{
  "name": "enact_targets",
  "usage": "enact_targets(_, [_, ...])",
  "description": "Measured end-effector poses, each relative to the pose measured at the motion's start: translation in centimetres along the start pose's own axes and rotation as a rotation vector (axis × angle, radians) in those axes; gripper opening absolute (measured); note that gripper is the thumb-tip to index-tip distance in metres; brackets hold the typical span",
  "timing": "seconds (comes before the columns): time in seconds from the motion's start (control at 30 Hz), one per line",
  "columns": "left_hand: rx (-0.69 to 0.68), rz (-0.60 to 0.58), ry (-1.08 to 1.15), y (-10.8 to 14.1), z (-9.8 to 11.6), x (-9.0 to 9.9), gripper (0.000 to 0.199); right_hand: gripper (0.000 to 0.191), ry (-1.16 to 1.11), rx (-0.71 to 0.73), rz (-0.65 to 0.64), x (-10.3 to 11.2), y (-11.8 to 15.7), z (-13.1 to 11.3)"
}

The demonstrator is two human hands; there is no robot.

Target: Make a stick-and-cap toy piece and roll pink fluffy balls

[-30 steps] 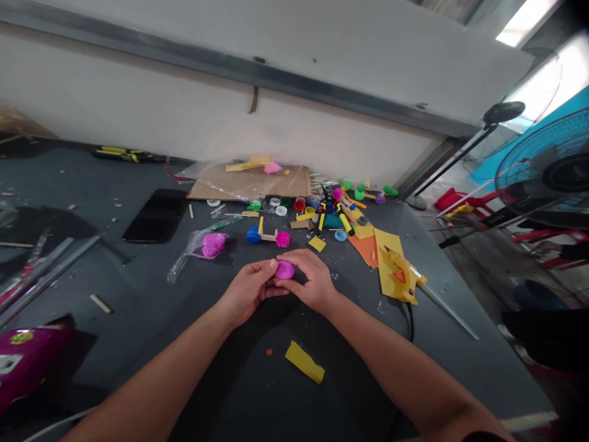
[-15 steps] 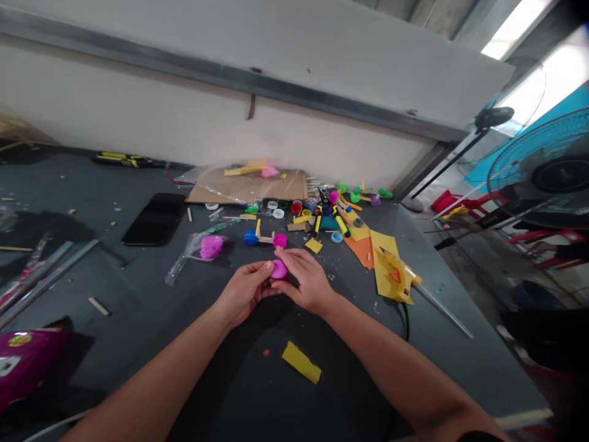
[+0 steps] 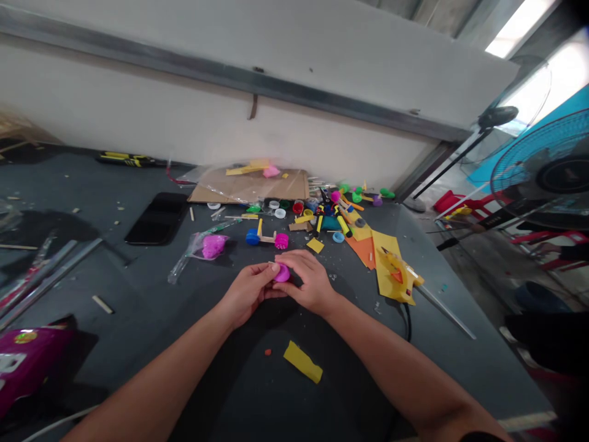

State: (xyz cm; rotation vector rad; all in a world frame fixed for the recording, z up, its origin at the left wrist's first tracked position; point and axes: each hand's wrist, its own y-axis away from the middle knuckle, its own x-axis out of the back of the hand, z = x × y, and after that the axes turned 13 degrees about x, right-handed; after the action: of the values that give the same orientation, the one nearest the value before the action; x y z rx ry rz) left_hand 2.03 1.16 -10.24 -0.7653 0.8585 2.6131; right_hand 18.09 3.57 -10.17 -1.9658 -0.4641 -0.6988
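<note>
A small purple-pink piece is held between my two hands over the dark table. My left hand grips it from the left, thumb on top. Around its right side curl the fingers and thumb of my right hand. Just beyond my fingers lies a small stick assembly with a blue wheel at one end and a pink wheel at the other. A plastic bag with pink material rests to the left. Nearer me is a yellow strip beside a tiny orange bit.
A black phone lies at the left. Behind are cardboard, bottle caps and pliers. A yellow glue gun with a cord sits on yellow paper at the right. A magenta object is at the near left; a fan stands beyond the table.
The purple-pink piece looks slightly tilted between my fingers compared with before. Both hands remain around it, and the whole view has shifted slightly.
</note>
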Motion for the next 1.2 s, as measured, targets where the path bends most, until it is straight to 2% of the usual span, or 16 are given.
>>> enact_targets(0.07, [0.002, -0.002, 0.001, -0.03, -0.02, 0.02, 0.028, 0.038, -0.004, -0.031, 0.034, -0.10, 0.06, 0.08])
enact_targets(0.17, [0.014, -0.003, -0.008, -0.08, -0.01, 0.04, 0.025, 0.039, -0.017, -0.053, 0.054, -0.12, 0.06, 0.11])
enact_targets(0.33, [0.000, 0.018, 0.007, -0.08, -0.03, 0.05, 0.025, 0.044, -0.058, -0.039, 0.001, 0.10, -0.09, -0.07])
enact_targets(0.43, [-0.015, 0.010, 0.011, -0.08, -0.07, 0.11, 0.030, 0.037, -0.046, -0.060, 0.052, 0.04, -0.05, 0.02])
enact_targets(0.53, [-0.002, 0.002, -0.010, -0.09, -0.08, 0.16, 0.026, 0.036, -0.043, -0.091, 0.098, -0.10, 0.00, 0.14])
enact_targets(0.67, [-0.003, 0.005, -0.003, -0.13, -0.12, 0.13, 0.024, 0.044, -0.070, -0.085, 0.043, -0.09, -0.08, 0.02])
enact_targets(0.73, [-0.017, 0.013, 0.012, -0.13, -0.15, 0.09, 0.027, 0.041, -0.068, -0.075, 0.027, -0.07, -0.12, -0.06])
enact_targets(0.87, [-0.026, 0.009, 0.023, -0.10, -0.14, 0.08, 0.028, 0.035, -0.038, -0.126, 0.084, -0.11, -0.15, -0.08])
enact_targets(1.03, [-0.004, 0.005, 0.004, -0.15, -0.11, 0.13, 0.021, 0.044, -0.057, -0.106, 0.058, -0.02, -0.14, -0.13])
enact_targets(1.2, [-0.022, 0.012, -0.001, -0.10, -0.10, 0.04, 0.022, 0.033, -0.042, -0.128, 0.088, -0.12, -0.12, -0.19])
